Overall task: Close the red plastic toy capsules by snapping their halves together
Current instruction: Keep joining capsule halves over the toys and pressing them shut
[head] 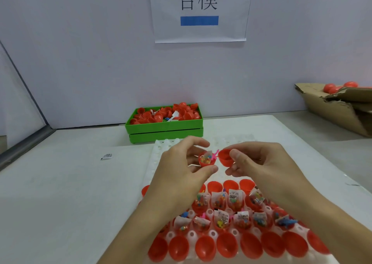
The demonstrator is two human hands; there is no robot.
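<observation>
A: What lies around the white tray point(153, 163) on the counter point(60, 193)?

B: Behind the tray, against the wall, stands a green bin point(164, 128) heaped with loose red halves. A cardboard box point(338, 110) sits well to the right of the tray, with closed red capsules point(334, 88) showing over its torn flap. A small packet point(106, 156) lies alone left of the tray. A paper sign point(199, 11) hangs on the wall above the bin.

A: And on the tray itself?

B: Its near rows hold empty red halves point(227, 245), mouths up, and beyond them filled halves point(219, 201) stuffed with little toy bags. Both forearms cross over these rows and hide part of them.

A: Where is the capsule being worked?

B: Above the far, bare part of the tray. The left hand point(181, 169) pinches the filled half point(206, 159) between thumb and fingers, its mouth tipped toward the camera and rightward, a pink toy sticking out. The right hand point(259, 163) pinches the empty half point(226, 157), mouth facing left and toward the camera. The two rims sit just beside each other, not joined; their axis runs roughly left to right.
</observation>
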